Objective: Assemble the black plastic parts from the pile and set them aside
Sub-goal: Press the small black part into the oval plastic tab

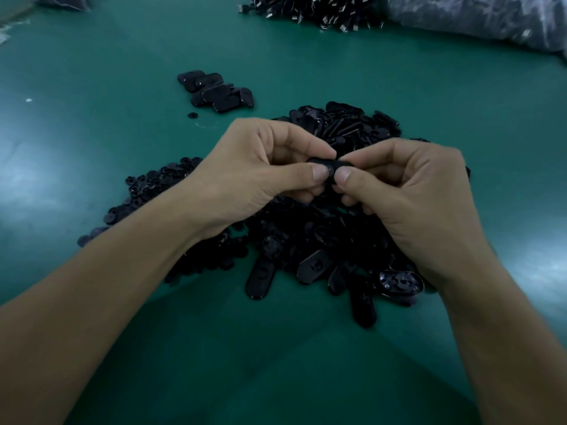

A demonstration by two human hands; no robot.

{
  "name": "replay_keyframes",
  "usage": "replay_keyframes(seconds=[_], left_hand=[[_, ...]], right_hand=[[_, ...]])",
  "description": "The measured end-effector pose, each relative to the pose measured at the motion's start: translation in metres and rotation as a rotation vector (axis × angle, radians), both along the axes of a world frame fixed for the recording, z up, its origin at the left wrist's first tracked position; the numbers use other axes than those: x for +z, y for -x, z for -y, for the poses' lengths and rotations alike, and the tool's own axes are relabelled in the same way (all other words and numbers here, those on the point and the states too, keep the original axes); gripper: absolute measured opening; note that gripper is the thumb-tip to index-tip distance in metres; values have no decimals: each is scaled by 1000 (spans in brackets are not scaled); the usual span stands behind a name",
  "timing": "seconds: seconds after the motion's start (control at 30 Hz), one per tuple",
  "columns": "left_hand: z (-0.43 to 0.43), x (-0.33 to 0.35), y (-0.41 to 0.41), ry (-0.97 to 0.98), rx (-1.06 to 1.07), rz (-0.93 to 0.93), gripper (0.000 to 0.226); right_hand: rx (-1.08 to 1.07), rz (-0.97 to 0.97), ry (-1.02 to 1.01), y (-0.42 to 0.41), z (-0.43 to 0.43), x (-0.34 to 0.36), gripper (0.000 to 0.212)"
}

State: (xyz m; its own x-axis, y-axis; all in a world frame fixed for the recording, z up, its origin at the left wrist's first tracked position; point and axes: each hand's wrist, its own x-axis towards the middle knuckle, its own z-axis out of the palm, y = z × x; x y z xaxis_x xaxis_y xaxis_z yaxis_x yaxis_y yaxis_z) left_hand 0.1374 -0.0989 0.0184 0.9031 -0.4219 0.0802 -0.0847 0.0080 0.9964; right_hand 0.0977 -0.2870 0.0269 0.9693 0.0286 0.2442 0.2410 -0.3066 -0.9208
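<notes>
Green mat [92,154] covers the bench; light is dim. Main pile [322,240] of black oval shells sits centre, under and beyond the hands. Small round discs [147,191] spread from its left side. Finished group [216,92] lies apart, up and left of the pile, with one stray disc [192,115] near it. Far heap [310,10] of black-and-metal bits and a clear bag [478,23] lie at the top edge.

Left hand [254,170] and right hand [414,191] meet above the pile. Both are curled, each pinching one end of a single part [328,162] between thumb and forefinger, thumb tips almost touching on its near face. Most of the part is hidden by the fingers; whether a disc is already seated cannot be told.

Handling, as a judgement: the part looks light, rigid and thin, with a glossy skin that could slip under dry thumbs. Best held by the long edges or rounded ends, leaving the centre recess free for pressing. A snap fit likely wants a firm, square push; skewed pressure may pop the small piece out into the pile.
</notes>
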Motion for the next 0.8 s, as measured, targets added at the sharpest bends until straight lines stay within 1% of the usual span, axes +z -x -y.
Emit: replay_keyframes(seconds=[0.23, 0.57, 0.8], left_hand=[[-1, 3, 1, -50, 12, 33, 22], [2, 3, 5, -48, 44, 53, 19], [4, 3, 5, -68, 71, 85, 14]], right_hand=[[17, -2, 32, 0, 4, 0, 10], [16, 4, 42, -2, 5, -2, 9], [-22, 25, 60, -1, 2, -2, 13]])
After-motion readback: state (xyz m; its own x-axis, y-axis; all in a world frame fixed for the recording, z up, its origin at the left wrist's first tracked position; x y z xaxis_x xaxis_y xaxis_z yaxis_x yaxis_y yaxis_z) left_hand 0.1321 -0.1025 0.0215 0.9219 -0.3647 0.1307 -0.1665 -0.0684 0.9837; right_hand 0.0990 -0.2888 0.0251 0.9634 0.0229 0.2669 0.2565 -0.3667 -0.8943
